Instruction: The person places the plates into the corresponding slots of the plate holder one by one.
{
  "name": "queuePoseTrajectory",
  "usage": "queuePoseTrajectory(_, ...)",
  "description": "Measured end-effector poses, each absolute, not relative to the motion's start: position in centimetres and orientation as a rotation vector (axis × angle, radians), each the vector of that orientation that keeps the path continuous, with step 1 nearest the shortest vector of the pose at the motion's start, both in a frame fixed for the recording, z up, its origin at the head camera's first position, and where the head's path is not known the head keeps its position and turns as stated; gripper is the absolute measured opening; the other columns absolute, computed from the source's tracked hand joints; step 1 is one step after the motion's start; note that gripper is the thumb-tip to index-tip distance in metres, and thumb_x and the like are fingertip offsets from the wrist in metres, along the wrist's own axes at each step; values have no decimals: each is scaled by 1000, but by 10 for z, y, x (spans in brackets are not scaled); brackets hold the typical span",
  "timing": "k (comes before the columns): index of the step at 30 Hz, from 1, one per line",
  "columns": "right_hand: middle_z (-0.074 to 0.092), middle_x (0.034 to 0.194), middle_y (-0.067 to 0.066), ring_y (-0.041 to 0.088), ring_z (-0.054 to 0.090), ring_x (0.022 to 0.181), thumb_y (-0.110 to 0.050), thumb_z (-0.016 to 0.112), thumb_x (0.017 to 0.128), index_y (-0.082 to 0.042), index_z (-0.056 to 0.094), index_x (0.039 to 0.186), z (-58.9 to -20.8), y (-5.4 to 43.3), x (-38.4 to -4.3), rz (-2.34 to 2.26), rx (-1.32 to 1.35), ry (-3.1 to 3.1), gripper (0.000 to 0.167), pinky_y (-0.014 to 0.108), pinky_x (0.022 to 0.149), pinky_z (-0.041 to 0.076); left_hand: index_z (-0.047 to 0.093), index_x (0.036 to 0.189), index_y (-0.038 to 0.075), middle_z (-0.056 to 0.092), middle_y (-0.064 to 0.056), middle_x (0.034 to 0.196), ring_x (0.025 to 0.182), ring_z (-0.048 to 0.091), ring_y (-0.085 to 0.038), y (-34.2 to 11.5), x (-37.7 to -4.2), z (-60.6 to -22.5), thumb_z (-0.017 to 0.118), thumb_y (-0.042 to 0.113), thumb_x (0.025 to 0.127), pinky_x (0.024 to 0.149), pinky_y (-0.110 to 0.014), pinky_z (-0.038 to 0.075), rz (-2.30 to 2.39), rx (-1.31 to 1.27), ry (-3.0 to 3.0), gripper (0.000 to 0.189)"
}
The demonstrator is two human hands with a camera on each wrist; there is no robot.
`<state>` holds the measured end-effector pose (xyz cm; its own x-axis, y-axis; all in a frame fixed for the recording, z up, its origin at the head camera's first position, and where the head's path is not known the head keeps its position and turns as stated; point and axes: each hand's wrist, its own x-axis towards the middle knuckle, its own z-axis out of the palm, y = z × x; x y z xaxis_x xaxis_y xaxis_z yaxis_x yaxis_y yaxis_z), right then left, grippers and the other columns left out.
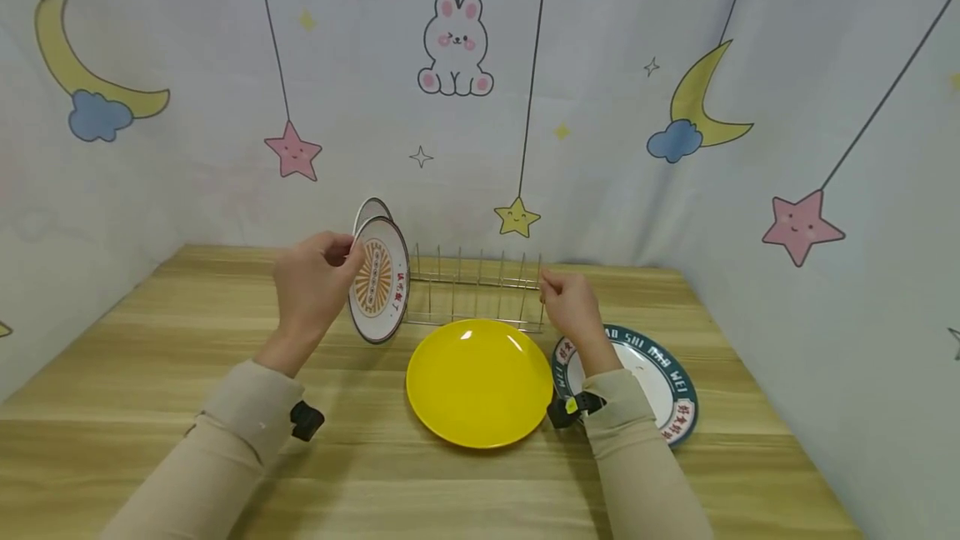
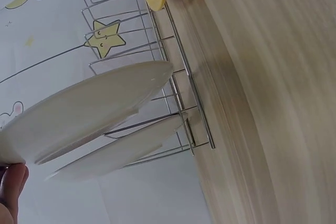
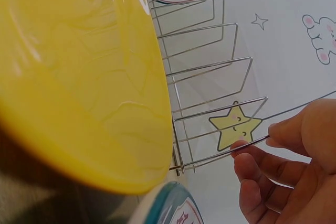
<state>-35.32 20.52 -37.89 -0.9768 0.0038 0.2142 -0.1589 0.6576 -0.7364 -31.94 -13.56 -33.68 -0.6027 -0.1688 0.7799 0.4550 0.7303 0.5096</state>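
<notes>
My left hand [image 1: 311, 282] pinches the edge of a white plate [image 1: 388, 307] with an orange sunburst and red lettering. This plate stands on edge at the left end of a wire dish rack [image 1: 465, 282], and its lower edge reaches the wires in the left wrist view. Behind it, a second white plate [image 2: 121, 153] stands tilted in the end slot. At the opposite end of the rack, my right hand [image 3: 299, 166] pinches the outermost upright wire loop between thumb and forefinger.
A yellow plate [image 1: 480, 390] lies in front of the rack. To its right, partly under my right forearm, is a white plate with a dark teal lettered rim [image 1: 686, 398]. The wooden table [image 1: 112, 407] meets a patterned curtain [image 1: 225, 190] behind.
</notes>
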Motion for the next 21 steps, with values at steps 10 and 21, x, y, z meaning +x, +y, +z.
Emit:
queuePoseTrajectory(10,68,96,18,13,37,47,-17,51,104,-8,53,141,-374,206,-352,1230,147,-2679,38,21,43,34,76,99,-1,74,-13,88,73,71,-25,-129,-320,-336,75,17,89,65,-23,53,-959,-285,-2069,20)
queuePoseTrajectory(21,65,87,19,13,34,44,-18,51,104,-8,54,140,-380,206,-354,1226,168,-2677,37,22,41,31,71,117,0,73,-16,103,92,71,-30,-128,-316,-335,70,14,94,79,-43,57,-1103,-264,-2148,27)
